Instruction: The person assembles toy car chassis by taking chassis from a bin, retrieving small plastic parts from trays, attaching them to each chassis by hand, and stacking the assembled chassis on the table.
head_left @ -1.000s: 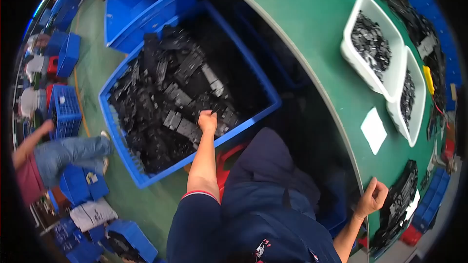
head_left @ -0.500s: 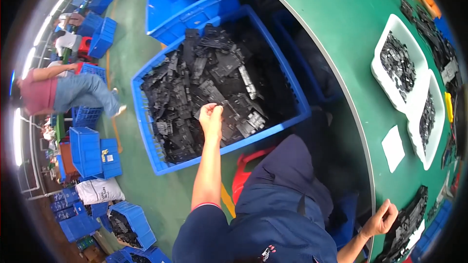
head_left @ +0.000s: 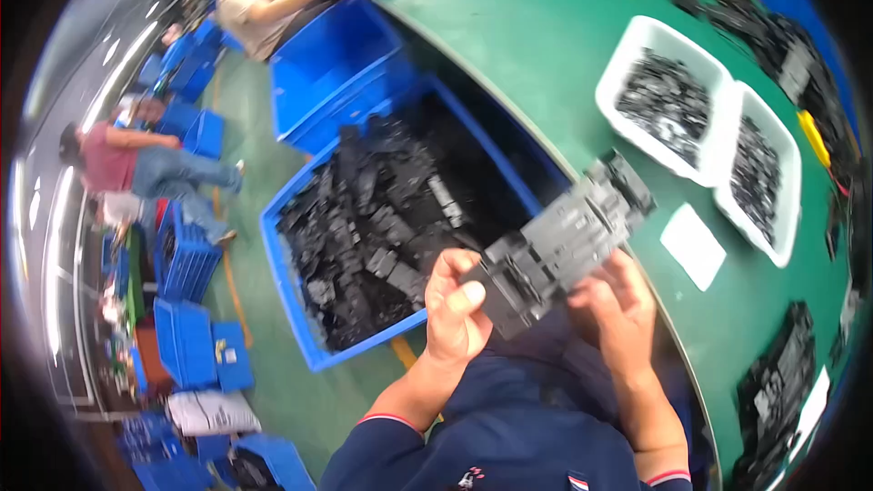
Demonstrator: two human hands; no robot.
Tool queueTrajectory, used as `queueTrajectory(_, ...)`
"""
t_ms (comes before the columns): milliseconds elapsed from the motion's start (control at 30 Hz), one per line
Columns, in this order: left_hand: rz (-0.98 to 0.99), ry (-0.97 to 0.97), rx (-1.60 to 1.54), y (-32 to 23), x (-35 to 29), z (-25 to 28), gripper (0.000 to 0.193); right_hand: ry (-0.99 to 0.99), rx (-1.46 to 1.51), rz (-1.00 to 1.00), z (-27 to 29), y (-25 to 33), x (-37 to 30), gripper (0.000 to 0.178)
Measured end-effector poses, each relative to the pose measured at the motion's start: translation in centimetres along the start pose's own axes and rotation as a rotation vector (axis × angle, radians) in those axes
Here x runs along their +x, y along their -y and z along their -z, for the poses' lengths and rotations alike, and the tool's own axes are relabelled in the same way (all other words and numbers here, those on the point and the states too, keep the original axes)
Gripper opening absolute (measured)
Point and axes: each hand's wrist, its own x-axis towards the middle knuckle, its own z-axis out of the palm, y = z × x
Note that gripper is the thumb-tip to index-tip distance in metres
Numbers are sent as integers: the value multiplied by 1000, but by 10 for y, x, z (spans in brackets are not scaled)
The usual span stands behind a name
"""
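A black moulded plastic part (head_left: 568, 236), long and flat with ridges and slots, is held up at a slant over the front of my body. My left hand (head_left: 452, 314) is closed on its lower left end, thumb on top. My right hand (head_left: 623, 318) is at the part's lower right edge, its fingers bent and blurred; whether they grip it I cannot tell. To the left is a large blue crate (head_left: 318, 359) holding a heap of similar black plastic parts (head_left: 364, 236).
On the green table (head_left: 509, 27) to the right are two white trays (head_left: 718, 184) of small dark pieces, a white paper (head_left: 693, 247) and black parts (head_left: 782, 373). Another blue crate (head_left: 336, 73) stands behind the heap. A person (head_left: 264, 0) works at the far table edge; another (head_left: 127, 159) is at left.
My left hand has come up out of the crate toward my body, now with a black plastic part. The right hand has moved from the table edge to beside that part. The view has shifted.
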Motion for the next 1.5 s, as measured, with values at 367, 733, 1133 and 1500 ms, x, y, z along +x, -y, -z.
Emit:
queueTrajectory(367, 384, 392, 316, 34, 3, -22, 41, -2, 10, 149, 31, 44, -11, 28)
queueTrajectory(733, 441, 336, 451, 60, 8, -46, 33, 123, -735, 161, 39, 56, -14, 20)
queueTrajectory(1133, 442, 259, 372, 57, 22, -16, 32, -508, -1356, 264, 160, 147, 95, 19)
queueTrajectory(1500, 474, 213, 360, 53, 36, -12, 27, -397, -1423, -25, 173, 147, 131, 21)
